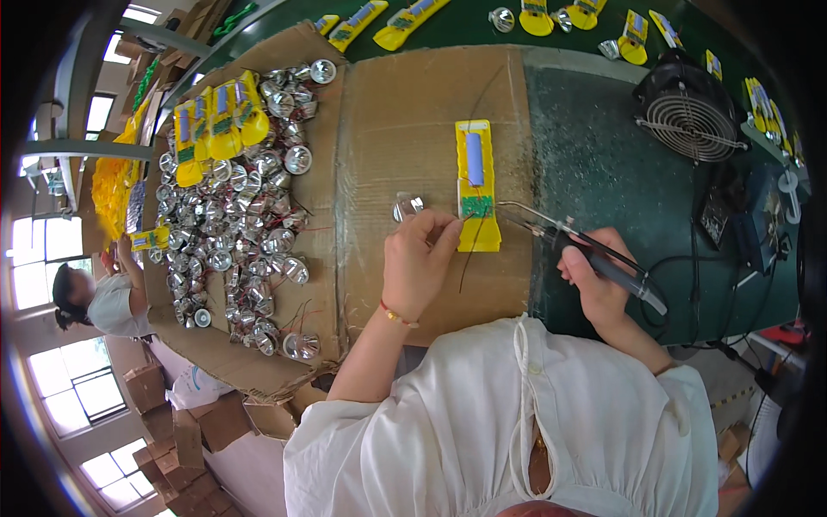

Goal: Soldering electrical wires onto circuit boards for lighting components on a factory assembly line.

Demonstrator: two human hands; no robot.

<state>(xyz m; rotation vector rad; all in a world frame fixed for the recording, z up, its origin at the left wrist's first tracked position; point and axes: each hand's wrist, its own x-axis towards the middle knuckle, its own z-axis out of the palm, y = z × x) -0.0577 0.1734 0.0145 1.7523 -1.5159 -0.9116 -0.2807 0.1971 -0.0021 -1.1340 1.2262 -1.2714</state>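
A yellow flashlight housing [486, 234] lies on the cardboard in front of me, with a blue-violet battery cell [475, 159] and a green circuit board [475, 207] in it. My left hand [420, 254] is pinched at the board's left edge on what looks like a thin wire, mostly hidden by the fingers. Just behind those fingers sits a silver reflector cup [407, 205]. From the right, my right hand [599, 277] grips a black soldering iron [607, 269] with a curved metal feed tube; its tip end is close to the board's right side.
Many silver reflectors [250, 185] with thin wires fill a cardboard tray at left, several yellow housings [226, 121] on top. A black fan [693, 121] stands at the far right, above cables and a dark box [767, 215]. More housings [392, 30] line the back. Another person [112, 297] works at left.
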